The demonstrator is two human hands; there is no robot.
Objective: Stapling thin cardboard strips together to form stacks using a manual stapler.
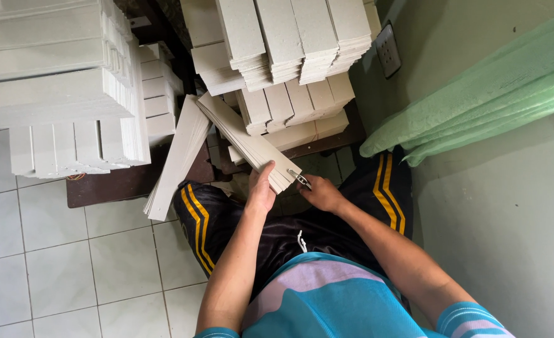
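My left hand (pixel 261 191) grips the near end of a thick bundle of long grey cardboard strips (pixel 242 139) that slants up and away to the left. My right hand (pixel 319 193) holds a small metal clip (pixel 300 178) against the bundle's near right corner. Both hands sit above my knees in black trousers with yellow stripes (pixel 195 216).
A second bundle of strips (pixel 178 159) leans against a dark low table (pixel 120 181). Tall stacks of cut grey board (pixel 57 87) stand left, more stacks (pixel 289 56) ahead. Green plastic-wrapped rolls (pixel 477 94) and a wall socket (pixel 388 50) are on the right; white tiled floor (pixel 57 263) left.
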